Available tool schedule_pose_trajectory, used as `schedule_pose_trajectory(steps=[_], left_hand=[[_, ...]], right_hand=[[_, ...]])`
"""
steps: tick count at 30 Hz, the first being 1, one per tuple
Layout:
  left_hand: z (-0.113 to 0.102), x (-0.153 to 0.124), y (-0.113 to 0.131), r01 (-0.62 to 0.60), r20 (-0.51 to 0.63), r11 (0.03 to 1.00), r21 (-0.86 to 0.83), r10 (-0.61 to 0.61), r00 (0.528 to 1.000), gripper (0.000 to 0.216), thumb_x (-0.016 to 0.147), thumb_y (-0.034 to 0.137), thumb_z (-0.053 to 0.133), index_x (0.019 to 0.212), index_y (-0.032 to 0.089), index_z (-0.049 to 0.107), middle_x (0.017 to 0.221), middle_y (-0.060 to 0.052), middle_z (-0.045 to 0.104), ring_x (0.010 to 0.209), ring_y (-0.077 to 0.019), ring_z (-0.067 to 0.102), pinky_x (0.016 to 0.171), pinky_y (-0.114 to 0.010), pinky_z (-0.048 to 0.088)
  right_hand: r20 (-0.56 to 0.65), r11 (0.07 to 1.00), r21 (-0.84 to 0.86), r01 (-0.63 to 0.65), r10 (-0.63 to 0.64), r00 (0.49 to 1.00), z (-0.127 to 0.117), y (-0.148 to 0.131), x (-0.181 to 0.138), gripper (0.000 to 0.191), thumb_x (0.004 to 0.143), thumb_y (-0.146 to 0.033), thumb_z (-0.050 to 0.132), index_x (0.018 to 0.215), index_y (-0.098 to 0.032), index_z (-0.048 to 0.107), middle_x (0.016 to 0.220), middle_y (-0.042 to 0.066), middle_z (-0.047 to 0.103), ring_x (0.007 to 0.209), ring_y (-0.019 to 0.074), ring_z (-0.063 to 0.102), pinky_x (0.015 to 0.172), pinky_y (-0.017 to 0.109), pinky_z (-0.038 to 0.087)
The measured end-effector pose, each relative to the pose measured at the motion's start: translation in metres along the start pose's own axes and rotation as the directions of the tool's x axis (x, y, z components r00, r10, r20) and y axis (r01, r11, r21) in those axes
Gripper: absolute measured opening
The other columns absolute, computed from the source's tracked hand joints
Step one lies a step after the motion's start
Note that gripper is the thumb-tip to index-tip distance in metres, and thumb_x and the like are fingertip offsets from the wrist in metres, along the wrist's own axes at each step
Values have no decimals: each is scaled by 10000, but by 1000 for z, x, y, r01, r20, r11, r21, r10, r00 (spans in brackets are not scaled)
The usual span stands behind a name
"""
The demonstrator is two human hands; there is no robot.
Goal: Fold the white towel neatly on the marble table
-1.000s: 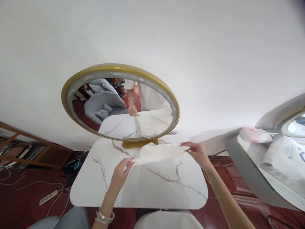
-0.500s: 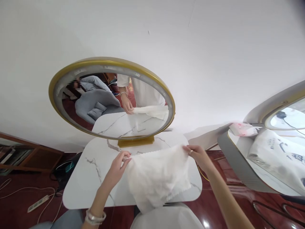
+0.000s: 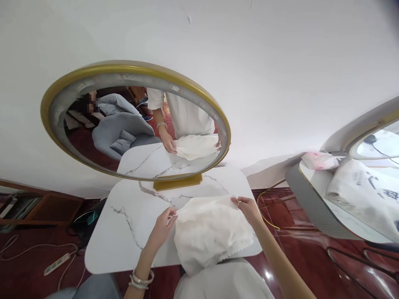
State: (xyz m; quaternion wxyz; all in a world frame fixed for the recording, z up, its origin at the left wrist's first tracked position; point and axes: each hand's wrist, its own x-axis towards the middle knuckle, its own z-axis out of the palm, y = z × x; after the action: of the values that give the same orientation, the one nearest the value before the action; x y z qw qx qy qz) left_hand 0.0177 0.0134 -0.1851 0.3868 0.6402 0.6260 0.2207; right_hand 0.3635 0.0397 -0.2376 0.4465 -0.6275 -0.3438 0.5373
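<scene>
A thin white cloth (image 3: 208, 232) with a scalloped edge spreads over the near part of the marble-patterned table (image 3: 106, 241). My left hand (image 3: 164, 222) pinches its upper left corner. At the upper right corner, the fingers of my right hand (image 3: 245, 206) close on the cloth. Its lower part hangs loosely toward the table's front edge, with soft wrinkles across it. The round gold-framed mirror (image 3: 137, 178) behind the cloth reflects one of my hands and the cloth.
On the right, a second table (image 3: 321, 216) bears a tissue pack (image 3: 319, 160) and a printed white bag (image 3: 361, 187). A power strip (image 3: 57, 264) with cords lies on the red floor at left. The mirror also reflects a person on a grey chair.
The cloth has come down from its raised position onto the table, its corners still between my fingers. My hands are lower and closer together. The view has shifted slightly.
</scene>
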Motion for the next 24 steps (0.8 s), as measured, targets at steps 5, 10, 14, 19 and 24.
schedule_pose_trajectory(steps=[5, 10, 14, 19, 24], left_hand=[[-3, 2, 8, -20, 39, 995, 102, 16, 999, 245, 850, 455, 475, 786, 227, 540, 1064, -59, 645, 1092, -249, 582, 969, -454, 460], [18, 37, 64, -248, 41, 962, 115, 245, 969, 287, 935, 393, 383, 1008, 239, 614, 1313, -64, 554, 1251, -219, 481, 1079, -421, 357], [56, 74, 101, -375, 326, 926, 48, 340, 882, 223, 815, 351, 604, 987, 227, 675, 1167, -57, 663, 1114, -230, 583, 999, -354, 417], [89, 87, 102, -172, 460, 967, -188, 242, 855, 272, 796, 415, 607, 809, 173, 728, 813, -45, 730, 791, -199, 652, 758, -296, 495], [99, 78, 100, -94, 300, 914, -396, 225, 927, 333, 803, 458, 607, 861, 159, 741, 906, -83, 736, 833, -204, 649, 713, -277, 499]], right_hand=[[24, 994, 73, -76, 75, 997, 4, -7, -3, 408, 490, -515, 824, 637, -156, 698, 648, 54, 657, 593, 173, 572, 537, 277, 436], [287, 998, 41, 37, -48, 957, 11, -32, -21, 312, 572, -422, 821, 760, -186, 740, 940, 79, 701, 842, 210, 625, 699, 295, 482], [434, 990, 66, 126, -142, 890, 11, -46, -26, 239, 642, -403, 789, 764, -203, 745, 954, 78, 685, 922, 214, 617, 784, 314, 480], [331, 993, 73, 92, -111, 937, 1, -47, -29, 332, 706, -507, 725, 775, -183, 724, 1035, 77, 665, 876, 189, 591, 745, 280, 457], [263, 992, 121, -17, -16, 965, 5, -47, -39, 466, 710, -616, 669, 682, -152, 688, 974, 61, 654, 734, 148, 554, 624, 243, 398]])
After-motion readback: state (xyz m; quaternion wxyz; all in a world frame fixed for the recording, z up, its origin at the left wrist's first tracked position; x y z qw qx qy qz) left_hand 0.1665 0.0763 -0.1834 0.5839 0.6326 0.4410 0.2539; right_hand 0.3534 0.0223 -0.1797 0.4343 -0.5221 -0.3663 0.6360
